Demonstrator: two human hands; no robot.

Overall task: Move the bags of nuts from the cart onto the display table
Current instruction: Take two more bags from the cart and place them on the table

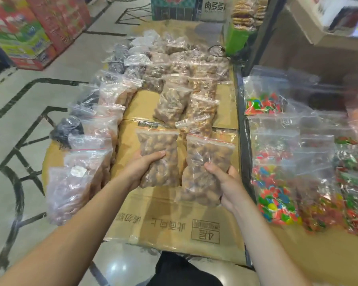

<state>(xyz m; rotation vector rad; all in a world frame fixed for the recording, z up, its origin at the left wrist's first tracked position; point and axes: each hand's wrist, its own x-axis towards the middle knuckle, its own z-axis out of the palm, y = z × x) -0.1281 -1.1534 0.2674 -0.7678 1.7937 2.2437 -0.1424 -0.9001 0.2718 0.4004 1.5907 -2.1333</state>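
Bags of nuts (174, 65) cover most of the counter (163, 223), which is a surface of flattened brown cardboard with printed characters near its front edge. The bags are clear plastic with a red zip line at the top. In the middle and toward the far end they hold brown nuts, packed close and partly overlapping. Along the left edge stands a row of bags with paler, pinkish-brown contents (70, 188), and behind that row some bags hold dark, almost black pieces (68, 126); what these are I cannot tell.

On the right, across a dark frame edge, lies a second group of clear bags filled with small coloured candies (275, 193) in red, green, blue and yellow. They rest on another brown cardboard surface.

Far behind, a green box (236, 38) carries stacked round biscuits in plastic wrap.

Near the front, two bags are held just above the cardboard. The left hand (141, 168) is closed around the lower part of the left bag of nuts (159, 157), with the fingers across its front. The right hand (225, 182) grips the right bag of nuts (205, 170) at its lower right side, with the thumb pressed on the front. Both bags stand nearly upright, side by side and close together, each with brown round nuts inside.
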